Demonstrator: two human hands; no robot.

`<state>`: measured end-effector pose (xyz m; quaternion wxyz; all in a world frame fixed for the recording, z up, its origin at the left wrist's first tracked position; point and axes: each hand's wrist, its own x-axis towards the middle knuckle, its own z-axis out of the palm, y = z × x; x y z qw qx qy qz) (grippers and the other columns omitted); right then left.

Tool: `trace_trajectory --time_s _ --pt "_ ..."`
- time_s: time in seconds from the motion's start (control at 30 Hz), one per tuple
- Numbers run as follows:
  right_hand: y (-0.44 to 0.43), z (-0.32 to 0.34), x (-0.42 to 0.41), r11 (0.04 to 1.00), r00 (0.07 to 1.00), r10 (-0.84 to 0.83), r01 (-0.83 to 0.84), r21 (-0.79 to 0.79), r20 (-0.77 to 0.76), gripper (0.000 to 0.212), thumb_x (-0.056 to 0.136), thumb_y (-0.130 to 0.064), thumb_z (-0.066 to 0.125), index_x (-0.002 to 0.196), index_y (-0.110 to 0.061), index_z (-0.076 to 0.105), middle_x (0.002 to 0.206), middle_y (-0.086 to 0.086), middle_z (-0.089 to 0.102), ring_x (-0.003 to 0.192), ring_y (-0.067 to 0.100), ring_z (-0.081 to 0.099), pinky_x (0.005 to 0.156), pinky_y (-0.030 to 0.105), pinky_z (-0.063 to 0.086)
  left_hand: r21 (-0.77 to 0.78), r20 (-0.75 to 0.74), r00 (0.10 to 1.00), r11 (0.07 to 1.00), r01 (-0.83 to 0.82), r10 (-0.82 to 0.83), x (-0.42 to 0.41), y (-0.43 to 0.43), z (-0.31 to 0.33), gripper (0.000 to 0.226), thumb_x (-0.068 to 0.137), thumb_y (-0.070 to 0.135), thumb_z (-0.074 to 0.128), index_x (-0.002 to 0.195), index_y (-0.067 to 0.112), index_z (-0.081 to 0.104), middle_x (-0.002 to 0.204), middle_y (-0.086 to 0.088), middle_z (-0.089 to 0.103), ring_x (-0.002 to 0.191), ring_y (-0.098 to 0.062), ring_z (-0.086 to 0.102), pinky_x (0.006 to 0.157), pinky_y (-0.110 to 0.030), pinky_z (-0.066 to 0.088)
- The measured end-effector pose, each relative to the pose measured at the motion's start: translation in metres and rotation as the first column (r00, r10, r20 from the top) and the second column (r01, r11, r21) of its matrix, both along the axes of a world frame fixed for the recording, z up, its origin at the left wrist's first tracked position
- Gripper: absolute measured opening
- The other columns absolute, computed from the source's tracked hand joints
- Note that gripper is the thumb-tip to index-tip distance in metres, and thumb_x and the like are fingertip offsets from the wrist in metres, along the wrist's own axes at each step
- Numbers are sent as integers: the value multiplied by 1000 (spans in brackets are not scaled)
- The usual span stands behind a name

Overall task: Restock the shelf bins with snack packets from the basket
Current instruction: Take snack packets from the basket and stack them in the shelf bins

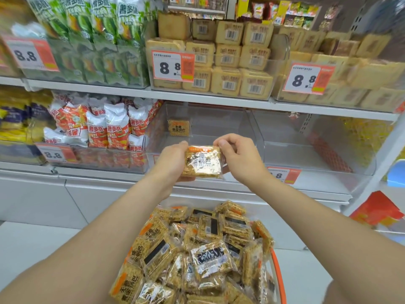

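Head view: one snack packet point(202, 161) was gripped by both left hand point(173, 160) and right hand point(237, 160) at frame centre; glossy film risked slipping short of the clear bin point(252, 137).

Green-and-white snack bags point(103, 25) crowd the upper left shelf beside stacked tan barcoded packs point(228, 60), each section fronted by an orange-and-white price tag reading 8.8 point(173, 66). Below, red-and-white bags point(109, 128) fill a section next to blurred yellow packs point(15, 119) at far left. A red item point(377, 208), possibly a folded sign, sits at lower right on the pale floor point(26, 238).
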<state>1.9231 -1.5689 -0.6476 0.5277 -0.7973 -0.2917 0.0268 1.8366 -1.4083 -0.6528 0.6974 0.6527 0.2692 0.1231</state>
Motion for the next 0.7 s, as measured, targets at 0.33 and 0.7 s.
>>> trace_trajectory --time_s 0.33,0.7 --pt "53 -6 16 980 909 170 -114 165 -380 32 109 -32 53 136 -19 42 111 16 71 78 35 77 65 43 65 463 181 983 883 -74 -12 26 54 -8 39 109 48 47 120 15 65 108 -6 73 102 -21 70 93 -47 58" --pt "158 -31 130 933 998 -58 61 -356 19 16 103 -28 63 114 -16 62 106 2 62 103 25 60 80 27 40 979 -126 990 156 134 -58 46 89 -49 47 108 45 37 66 25 41 70 5 52 74 -28 59 59 -36 35"
